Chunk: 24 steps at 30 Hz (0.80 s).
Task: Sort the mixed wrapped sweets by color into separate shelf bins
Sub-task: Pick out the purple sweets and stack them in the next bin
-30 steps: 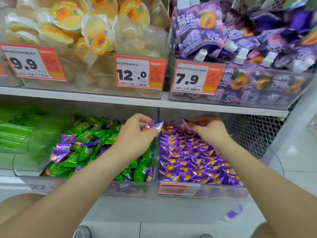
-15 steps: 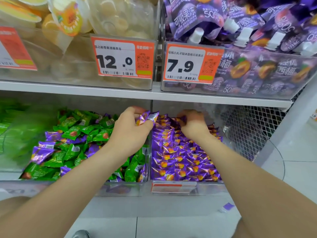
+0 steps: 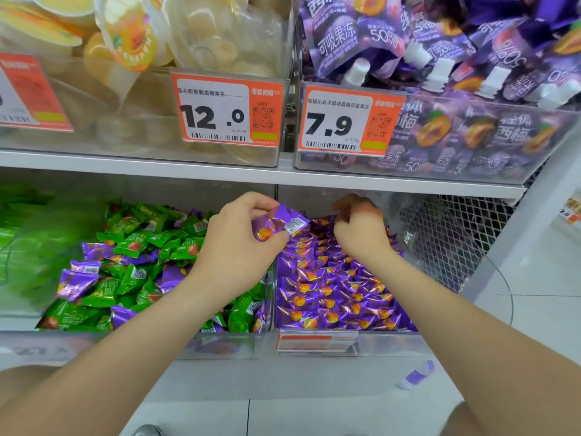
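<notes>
1. Nearest item: one stray purple wrapped sweet (image 3: 419, 374) lies on the pale floor, below and well short of either hand. It is in no bin.
2. Clear plastic mixed bin (image 3: 220, 346), beneath the left wrist: it holds green foil-wrapped sweets (image 3: 132, 237) with a good number of purple foil-wrapped sweets (image 3: 77, 283) scattered through them, mostly to the left of the fingers and under the forearm. In my judgement the sorting here is well short of done.
3. Clear plastic purple bin (image 3: 386, 343), beneath the right wrist: its contents appear purple throughout. No green pieces are visible. An orange price tag (image 3: 314, 341) sits on its front.
4. Left hand (image 3: 235, 250): thumb and fingers pinch a small held bunch of purple sweets (image 3: 280, 225), poised over the divide between the two bins, just beside the right hand. The bunch is not yet released. The drop into the purple bin looks to be the step in hand.
5. Right hand (image 3: 360, 231): fingers curled downward at the back of the purple bin. Whether they grip anything cannot be told.
6. Beyond the fingers, above the white shelf board (image 3: 188, 169): a clear bin of yellow jelly cups (image 3: 141, 143) and a clear bin of purple spouted pouches (image 3: 471, 165). Neither is touched.
</notes>
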Tool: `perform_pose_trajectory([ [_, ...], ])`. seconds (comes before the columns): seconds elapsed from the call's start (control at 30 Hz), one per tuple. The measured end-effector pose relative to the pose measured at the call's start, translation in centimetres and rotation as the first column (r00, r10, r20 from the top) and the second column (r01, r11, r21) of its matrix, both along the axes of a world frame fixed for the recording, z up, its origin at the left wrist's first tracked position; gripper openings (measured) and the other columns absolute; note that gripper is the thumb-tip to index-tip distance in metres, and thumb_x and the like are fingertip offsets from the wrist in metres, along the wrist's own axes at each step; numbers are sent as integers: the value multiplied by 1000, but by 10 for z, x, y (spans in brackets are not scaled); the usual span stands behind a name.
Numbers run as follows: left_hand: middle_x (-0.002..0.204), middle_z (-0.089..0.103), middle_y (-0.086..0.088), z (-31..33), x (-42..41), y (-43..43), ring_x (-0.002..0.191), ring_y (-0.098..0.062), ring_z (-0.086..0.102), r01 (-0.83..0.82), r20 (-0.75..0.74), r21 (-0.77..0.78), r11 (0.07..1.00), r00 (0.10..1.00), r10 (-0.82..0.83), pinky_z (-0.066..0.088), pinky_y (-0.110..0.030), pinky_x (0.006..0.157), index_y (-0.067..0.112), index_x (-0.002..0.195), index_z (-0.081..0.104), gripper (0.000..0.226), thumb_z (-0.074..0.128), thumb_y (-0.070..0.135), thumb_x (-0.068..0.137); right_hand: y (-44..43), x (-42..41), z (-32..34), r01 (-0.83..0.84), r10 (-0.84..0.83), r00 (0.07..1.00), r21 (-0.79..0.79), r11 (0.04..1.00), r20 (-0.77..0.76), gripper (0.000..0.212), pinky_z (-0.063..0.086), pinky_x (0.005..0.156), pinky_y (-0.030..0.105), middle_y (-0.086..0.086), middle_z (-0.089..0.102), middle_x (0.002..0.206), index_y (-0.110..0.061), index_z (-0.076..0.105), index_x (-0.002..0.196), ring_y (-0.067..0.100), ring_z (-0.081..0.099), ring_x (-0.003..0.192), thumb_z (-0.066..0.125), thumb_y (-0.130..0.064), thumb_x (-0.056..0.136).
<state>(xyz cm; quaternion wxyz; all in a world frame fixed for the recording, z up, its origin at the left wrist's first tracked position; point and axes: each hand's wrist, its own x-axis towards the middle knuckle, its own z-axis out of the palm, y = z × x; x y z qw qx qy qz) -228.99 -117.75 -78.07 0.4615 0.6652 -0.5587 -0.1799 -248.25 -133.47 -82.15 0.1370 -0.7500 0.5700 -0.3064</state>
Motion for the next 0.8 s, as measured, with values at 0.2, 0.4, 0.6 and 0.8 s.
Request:
perform_pose_trajectory([
  [0.2, 99, 74, 23, 5, -5, 8, 95, 2, 71, 115, 77, -84, 990, 991, -109, 56, -44, 95, 37, 112, 67, 40, 88, 29, 79, 74, 1, 50, -584, 167, 693, 411, 700, 701, 31, 54, 68, 34, 21, 76, 101, -9, 71, 121, 28, 69, 81, 66, -34, 102],
  [0.4, 100, 76, 17, 6, -1, 7, 93, -3, 73, 125, -20, -93, 988, 992, -127, 61, -36, 88, 35, 115, 72, 38, 88, 33, 81, 81, -11, 58, -593, 68, 633, 426, 684, 771, 21, 54, 70, 34, 19, 76, 100, -3, 72, 112, 26, 69, 78, 75, -6, 92],
  [0.6, 107, 73, 21, 12, -7, 12, 104, -2, 68, 264, 182, -157, 952, 955, -235, 54, -25, 93, 33, 119, 71, 38, 84, 22, 85, 87, -4, 67, -614, -79, 608, 530, 585, 790, 18, 55, 59, 27, 19, 71, 87, -5, 70, 112, 22, 67, 65, 67, -11, 95],
  [0.8, 94, 78, 11, 7, -7, 1, 86, -6, 75, 151, -79, -101, 983, 984, -159, 61, -37, 82, 27, 113, 70, 22, 77, 30, 93, 85, -12, 62, -679, 142, 660, 505, 533, 737, 28, 60, 79, 35, 17, 76, 106, -11, 72, 118, 33, 75, 91, 74, -27, 95],
])
